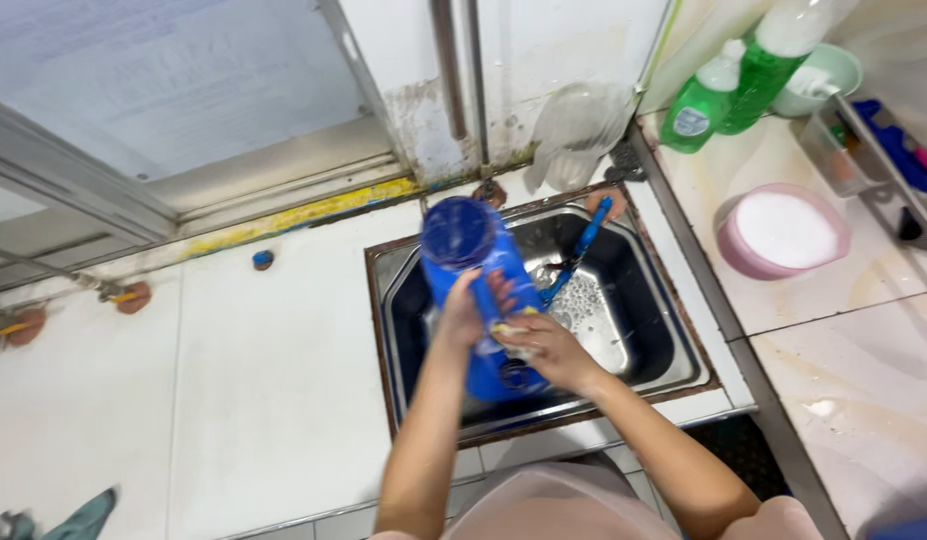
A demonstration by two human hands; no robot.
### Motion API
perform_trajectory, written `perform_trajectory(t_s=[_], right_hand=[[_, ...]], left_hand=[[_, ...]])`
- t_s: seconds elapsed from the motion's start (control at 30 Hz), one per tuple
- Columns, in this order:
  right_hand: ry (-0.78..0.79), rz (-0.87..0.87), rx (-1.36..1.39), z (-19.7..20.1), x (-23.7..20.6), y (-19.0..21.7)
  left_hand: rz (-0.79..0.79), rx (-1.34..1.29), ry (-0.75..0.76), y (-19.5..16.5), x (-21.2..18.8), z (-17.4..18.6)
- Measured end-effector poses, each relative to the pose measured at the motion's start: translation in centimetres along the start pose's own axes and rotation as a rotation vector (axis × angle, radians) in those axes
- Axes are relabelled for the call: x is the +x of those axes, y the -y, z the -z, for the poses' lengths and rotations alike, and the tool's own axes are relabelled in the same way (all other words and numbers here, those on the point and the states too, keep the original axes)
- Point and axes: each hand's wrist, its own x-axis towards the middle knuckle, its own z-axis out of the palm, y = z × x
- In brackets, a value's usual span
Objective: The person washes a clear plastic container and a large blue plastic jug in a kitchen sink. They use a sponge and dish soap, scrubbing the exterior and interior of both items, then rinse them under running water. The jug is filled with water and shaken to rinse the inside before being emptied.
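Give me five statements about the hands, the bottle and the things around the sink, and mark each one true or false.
1. The left hand grips the tall blue plastic bottle over the square steel sink. True.
2. The right hand rests flat on the counter, away from the bottle. False: it presses against the bottle's lower part with something pale under its fingers.
3. Two green squeeze bottles of liquid stand on the counter right of the sink. True.
4. The round pink tub with the white lid lies inside the sink. False: it stands on the marbled counter to the right.
5. A blue-handled brush leans in the sink. True.
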Motion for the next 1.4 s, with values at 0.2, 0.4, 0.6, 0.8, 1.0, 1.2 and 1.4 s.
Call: perform_trajectory(t_s=[0.2,0.4,0.6,0.8,1.0,1.2,1.4], right_hand=[[-0.533,-0.555,-0.449,23.5,-4.6,-12.1],[-0.353,-0.863,-0.756,32.7,-7.7,-20.7],[-0.464,-0.229,-0.958,18.3,-5.2,-15.8],[-0.191,0.034,0.054,-13.2,3.7,-1.5],[-0.199,-0.599,0.288,-13.7,16.7,-10.0],[-0.274,-0.496,-0.157,-12.9,1.4,-4.5],[-0.209,-0.12,0.097,-13.2,14.1,-4.6]], left_hand=[[-0.109,0.618,-0.314,-7.6,-6.8,6.5],[-0.188,1.086,-0.887,-11.2,-11.2,6.9],[-0.162,1.624,-1.32,-9.2,-11.7,5.7],[-0.101,1.595,-1.354,-9.2,-11.2,8.0],[-0.155,1.597,-1.368,-9.2,-11.4,10.1],[-0.201,1.445,-1.258,-9.5,-12.1,9.0],[-0.695,1.702,-0.978,-6.1,-18.5,6.5]])
